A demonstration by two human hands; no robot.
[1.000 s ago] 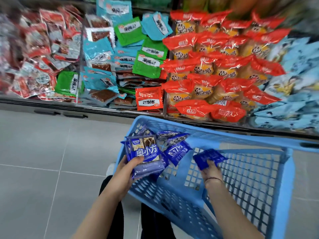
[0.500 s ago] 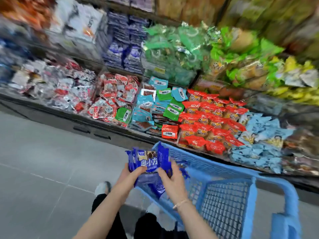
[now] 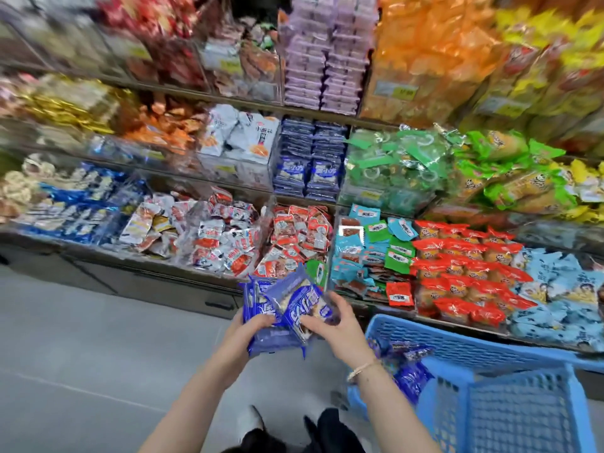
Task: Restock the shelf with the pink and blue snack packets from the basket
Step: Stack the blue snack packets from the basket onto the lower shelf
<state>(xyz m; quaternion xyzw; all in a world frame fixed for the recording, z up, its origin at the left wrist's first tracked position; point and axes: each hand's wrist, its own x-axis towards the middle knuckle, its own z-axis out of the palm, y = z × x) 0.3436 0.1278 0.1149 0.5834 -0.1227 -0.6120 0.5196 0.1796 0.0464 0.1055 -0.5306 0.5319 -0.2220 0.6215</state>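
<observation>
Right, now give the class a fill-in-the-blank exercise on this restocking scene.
The left hand and right hand together hold ___ snack packets.
The basket stands on the person's ___ side.
On the shelf, the matching stack sits just left of the ___ packets.
Missing words: blue; right; green.

Left hand (image 3: 249, 333), right hand (image 3: 341, 331) and both forearms are bare. 1 thin pale beaded bracelet (image 3: 362, 369) circles the right wrist; below the bracelet show black trousers (image 3: 331, 433) and 1 pale shoe (image 3: 252, 420).
</observation>
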